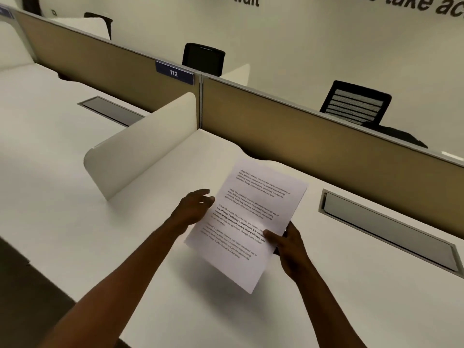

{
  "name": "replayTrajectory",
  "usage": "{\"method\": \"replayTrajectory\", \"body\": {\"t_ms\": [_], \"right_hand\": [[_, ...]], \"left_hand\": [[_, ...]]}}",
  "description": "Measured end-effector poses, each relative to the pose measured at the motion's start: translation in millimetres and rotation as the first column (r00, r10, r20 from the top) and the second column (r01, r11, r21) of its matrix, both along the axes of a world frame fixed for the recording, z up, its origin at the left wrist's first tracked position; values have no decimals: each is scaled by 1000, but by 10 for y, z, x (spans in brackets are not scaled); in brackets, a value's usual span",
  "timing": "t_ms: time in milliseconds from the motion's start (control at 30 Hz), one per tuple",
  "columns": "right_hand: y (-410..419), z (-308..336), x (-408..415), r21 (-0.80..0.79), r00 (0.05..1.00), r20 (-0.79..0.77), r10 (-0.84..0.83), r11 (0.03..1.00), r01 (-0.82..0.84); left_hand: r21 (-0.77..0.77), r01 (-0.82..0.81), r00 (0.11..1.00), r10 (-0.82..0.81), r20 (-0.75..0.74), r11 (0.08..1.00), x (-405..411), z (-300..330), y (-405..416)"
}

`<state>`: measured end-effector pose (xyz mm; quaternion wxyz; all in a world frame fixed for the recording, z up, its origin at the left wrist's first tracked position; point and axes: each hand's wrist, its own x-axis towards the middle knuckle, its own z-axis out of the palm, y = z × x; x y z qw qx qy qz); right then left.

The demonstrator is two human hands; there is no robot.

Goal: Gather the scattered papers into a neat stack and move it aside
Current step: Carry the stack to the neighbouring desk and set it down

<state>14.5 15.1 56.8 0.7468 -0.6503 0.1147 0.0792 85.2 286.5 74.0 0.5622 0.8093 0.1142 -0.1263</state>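
I have the white printed sheets of paper lifted clear of the pale bench, tilted, their shadow lying on the surface below my hands. My right hand pinches the sheets' right edge, thumb on the printed face and fingers behind. My left hand sits at the left edge, fingers loosely spread; I cannot tell whether it grips.

Both arms bare, stretched fwd. Right hand pinching papers at their right edge, thumb on top, fingers beneath. Left hand at the left edge, palm turned inward, fingers loosely extended, not clearly gripping.
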Motion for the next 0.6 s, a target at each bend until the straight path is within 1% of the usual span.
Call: {"method": "replayTrajectory", "body": {"t_ms": [67,133,200,300,367,467,533,600], "right_hand": [[117,63,235,-4,998,8,66,998,-66],[257,34,444,-9,996,-11,93,996,-93],[449,-95,596,-16,995,-80,57,998,-59],[761,-415,688,-60,976,-219,-1,998,-13],[938,-595,724,-65,960,-281,-16,998,-2],[1169,-713,865,-127,952,-302,-50,992,12],[1330,-717,1060,-190,935,-331,-125,980,63],[1481,-697,1332,-201,918,-349,-188,972,123]], "left_hand": [[20,-17,1000,17,-6,1000,186,54,96],[92,-101,995,98,35,991,315,1,200],[131,-172,985,171,17,976,383,-147,303],[188,-159,979,179,-95,969,416,-520,443],[213,-155,973,186,-133,965,447,-736,559],[224,-172,969,206,-139,959,615,-927,742],[234,-195,966,228,-120,952,824,-975,856],[253,-223,965,251,-83,941,1111,-977,970]]}}
